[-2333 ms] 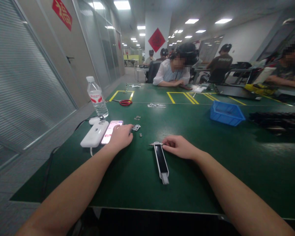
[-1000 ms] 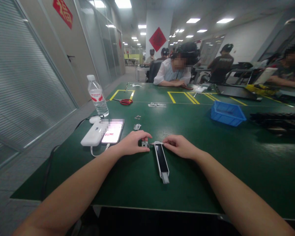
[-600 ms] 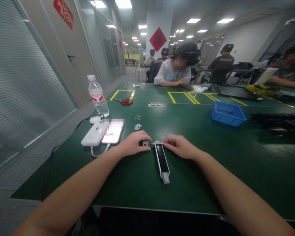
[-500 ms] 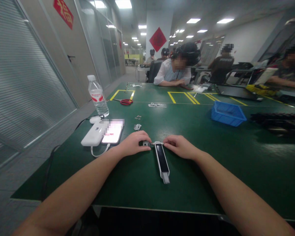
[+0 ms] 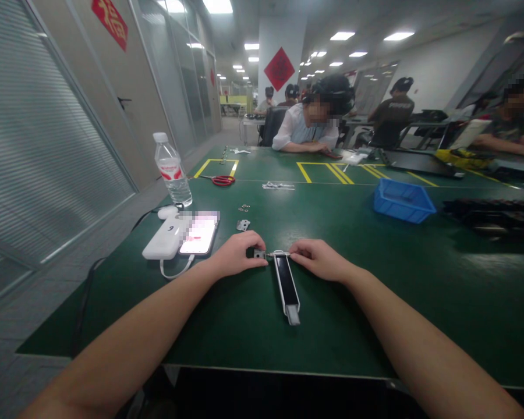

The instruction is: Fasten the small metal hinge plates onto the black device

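My left hand (image 5: 240,254) is closed, thumb and fingers gripping a small grey metal bracket (image 5: 259,254) with a hole in it. A thin metal pin (image 5: 270,254) sticks out from the bracket's right side. My right hand (image 5: 312,256) pinches with its fingertips at the other side; whatever lies in them is too small to make out. Between the hands, a long slim device (image 5: 287,282) with a white frame and black face lies on the green table, its grey tab (image 5: 293,315) pointing toward me. Its far end is level with my fingertips.
Beyond my left hand lie a metal plate (image 5: 243,225) and several tiny metal parts (image 5: 244,208). A white power bank (image 5: 162,237), a lit phone (image 5: 199,234) and a water bottle (image 5: 173,171) stand left. Red-handled scissors (image 5: 222,180), a blue bin (image 5: 404,201) and a seated person (image 5: 308,125) are farther off.
The whole view has shifted very slightly. Both hands keep the same grip and place beside the device.
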Demonstrator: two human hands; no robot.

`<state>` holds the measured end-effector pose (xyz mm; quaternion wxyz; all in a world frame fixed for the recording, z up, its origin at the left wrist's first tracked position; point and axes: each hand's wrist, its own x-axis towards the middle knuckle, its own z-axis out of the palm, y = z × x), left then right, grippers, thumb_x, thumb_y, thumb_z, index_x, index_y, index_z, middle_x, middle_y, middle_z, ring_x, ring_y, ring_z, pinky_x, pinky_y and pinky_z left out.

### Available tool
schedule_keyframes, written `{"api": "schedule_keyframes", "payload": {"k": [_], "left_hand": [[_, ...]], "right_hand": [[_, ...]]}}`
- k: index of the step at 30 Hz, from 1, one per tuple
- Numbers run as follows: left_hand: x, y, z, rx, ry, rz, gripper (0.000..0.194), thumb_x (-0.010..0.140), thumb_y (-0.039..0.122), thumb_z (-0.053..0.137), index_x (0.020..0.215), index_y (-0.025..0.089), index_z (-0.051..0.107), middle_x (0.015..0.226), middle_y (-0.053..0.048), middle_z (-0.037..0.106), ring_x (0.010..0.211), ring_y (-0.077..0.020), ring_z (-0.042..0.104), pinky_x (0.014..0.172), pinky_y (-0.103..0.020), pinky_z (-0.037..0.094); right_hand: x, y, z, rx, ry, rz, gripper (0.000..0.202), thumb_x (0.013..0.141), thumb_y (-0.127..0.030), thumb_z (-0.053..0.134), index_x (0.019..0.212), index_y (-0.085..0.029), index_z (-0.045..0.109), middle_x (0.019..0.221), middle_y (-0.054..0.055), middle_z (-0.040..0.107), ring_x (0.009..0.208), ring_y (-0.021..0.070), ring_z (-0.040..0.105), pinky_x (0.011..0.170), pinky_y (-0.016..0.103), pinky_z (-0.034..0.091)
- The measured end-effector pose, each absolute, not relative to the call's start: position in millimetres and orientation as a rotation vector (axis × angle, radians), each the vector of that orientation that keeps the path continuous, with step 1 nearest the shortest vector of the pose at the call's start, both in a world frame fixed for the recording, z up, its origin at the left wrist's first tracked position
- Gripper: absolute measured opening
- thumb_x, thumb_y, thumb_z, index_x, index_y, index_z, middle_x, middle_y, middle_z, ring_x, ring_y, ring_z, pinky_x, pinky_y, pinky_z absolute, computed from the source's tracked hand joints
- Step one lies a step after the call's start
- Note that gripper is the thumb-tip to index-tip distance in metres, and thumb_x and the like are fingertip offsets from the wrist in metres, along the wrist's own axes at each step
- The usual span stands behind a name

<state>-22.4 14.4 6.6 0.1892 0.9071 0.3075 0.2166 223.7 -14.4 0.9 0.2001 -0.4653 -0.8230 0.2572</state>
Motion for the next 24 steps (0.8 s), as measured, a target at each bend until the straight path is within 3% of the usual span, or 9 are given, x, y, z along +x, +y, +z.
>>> {"api": "schedule_keyframes", "payload": {"k": [6, 24], "left_hand": [[-21.1, 13.8, 7.3, 2.54, 0.807, 0.643, 0.01, 0.078, 0.024, 0.068, 0.083, 0.017, 0.064, 0.093, -0.004, 0.062, 0.087, -0.0163, 0.059, 0.08, -0.029, 0.046], [-16.0, 11.0, 1.6, 2.571, 0.774, 0.715, 0.009, 0.08, 0.023, 0.065, 0.084, 0.016, 0.061, 0.092, -0.005, 0.06, 0.087, -0.0167, 0.058, 0.08, -0.03, 0.046]], "right_hand": [[223.6, -14.3, 0.3, -1.3, -2.29, 0.717, 0.018, 0.087, -0.027, 0.05, 0.083, -0.015, 0.064, 0.067, 0.001, 0.056, 0.06, 0.0114, 0.047, 0.06, 0.025, 0.038], [224.7, -14.2, -0.5, -1.271, -2.278, 0.738, 0.022, 0.086, -0.031, 0.052, 0.086, -0.015, 0.067, 0.065, 0.0, 0.054, 0.057, 0.0106, 0.046, 0.056, 0.023, 0.037]]}}
